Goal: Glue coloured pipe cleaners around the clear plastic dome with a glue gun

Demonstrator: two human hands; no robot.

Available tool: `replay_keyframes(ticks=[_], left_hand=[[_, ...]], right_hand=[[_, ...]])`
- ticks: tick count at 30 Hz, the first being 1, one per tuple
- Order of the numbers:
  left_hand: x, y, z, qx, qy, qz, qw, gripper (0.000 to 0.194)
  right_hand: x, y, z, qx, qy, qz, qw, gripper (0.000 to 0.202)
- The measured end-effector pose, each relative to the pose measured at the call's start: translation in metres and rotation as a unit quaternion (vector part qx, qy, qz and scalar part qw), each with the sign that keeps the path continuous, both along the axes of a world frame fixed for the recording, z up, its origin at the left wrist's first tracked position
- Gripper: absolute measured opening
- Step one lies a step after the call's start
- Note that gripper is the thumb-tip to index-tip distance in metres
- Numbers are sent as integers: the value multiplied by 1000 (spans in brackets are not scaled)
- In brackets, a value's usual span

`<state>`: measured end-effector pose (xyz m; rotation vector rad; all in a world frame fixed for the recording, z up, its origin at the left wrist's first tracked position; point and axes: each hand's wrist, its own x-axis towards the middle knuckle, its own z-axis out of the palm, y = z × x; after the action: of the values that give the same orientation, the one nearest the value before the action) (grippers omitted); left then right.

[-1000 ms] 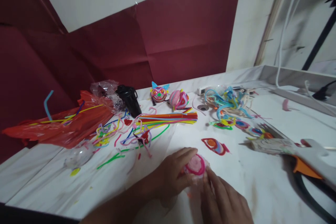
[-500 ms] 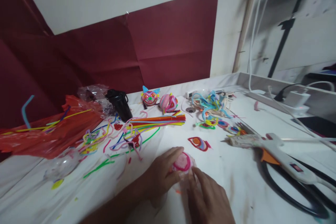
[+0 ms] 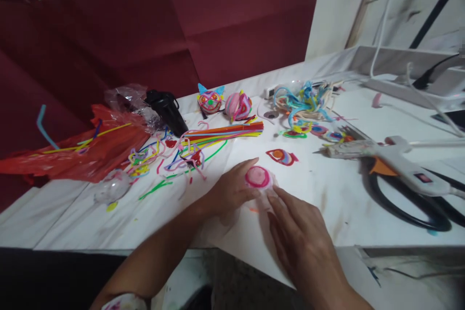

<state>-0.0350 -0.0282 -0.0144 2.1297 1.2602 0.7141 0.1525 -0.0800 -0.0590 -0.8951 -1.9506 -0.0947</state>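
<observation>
A clear, ball-like piece with a pale pink coil and a magenta ring on top sits over the white sheet near the table's front edge. My left hand curls round its left side, thumb and fingers gripping it. From the right, my right hand presses its closed fingertips against the lower right side; what they pinch is hidden. Just beyond lies a flat eye-shaped piece in red, orange and blue. Small orange bits show under the ball.
A glue gun lies over black-handled scissors at right. Behind are pipe cleaners, two decorated balls, a black bottle and tangled strips. A red plastic bag and clear ball lie left.
The camera has tipped downward, so the table sits higher in view and its front edge shows. Both hands remain at the pink-ringed ball with nearly the same hold.
</observation>
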Motion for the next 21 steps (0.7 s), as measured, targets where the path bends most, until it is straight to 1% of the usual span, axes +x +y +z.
replay_keyframes(ticks=[3,6,9,11,13,15,17,18,21], left_hand=[[-1,1,1,-9,-6,1,1000,79],[-3,1,1,-14,-11,3,1000,81],[-3,0,-1,4,-20,-7,1000,82],[-4,0,-2,26,-24,-17,999,73],[-6,-1,-5,44,-22,-36,998,59],[-9,-1,-10,36,-13,-41,998,57],[-13,0,-14,28,-8,-49,998,66],[-14,0,-16,27,-5,-52,998,71],[-17,1,-19,21,2,-52,998,79]], right_hand=[[5,-1,5,-10,11,8,1000,34],[9,-1,6,-21,22,13,999,33],[14,-1,7,-45,41,24,998,28],[21,3,8,-70,55,30,996,17],[34,14,13,-85,61,22,994,7],[53,33,22,-88,42,-20,995,10],[77,61,35,-101,-12,-89,991,15],[88,77,43,-148,-67,-137,977,15],[113,133,65,-196,-118,-206,951,13]])
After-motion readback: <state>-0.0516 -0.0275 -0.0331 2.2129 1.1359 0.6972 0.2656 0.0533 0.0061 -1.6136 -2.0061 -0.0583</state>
